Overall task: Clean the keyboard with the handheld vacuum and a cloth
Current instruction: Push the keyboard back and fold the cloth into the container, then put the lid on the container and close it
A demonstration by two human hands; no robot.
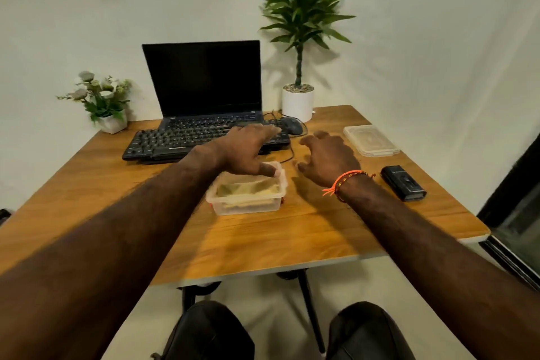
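wood-grain table, clear plastic container, matt black keyboard

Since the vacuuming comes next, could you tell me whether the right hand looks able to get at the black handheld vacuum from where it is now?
Probably yes. The right hand hovers open and empty over the table, and the handheld vacuum lies just to its right with only bare tabletop between them.

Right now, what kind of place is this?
Likely a home or small office desk: an open black laptop behind a black external keyboard, on a wooden table, with a potted green plant.
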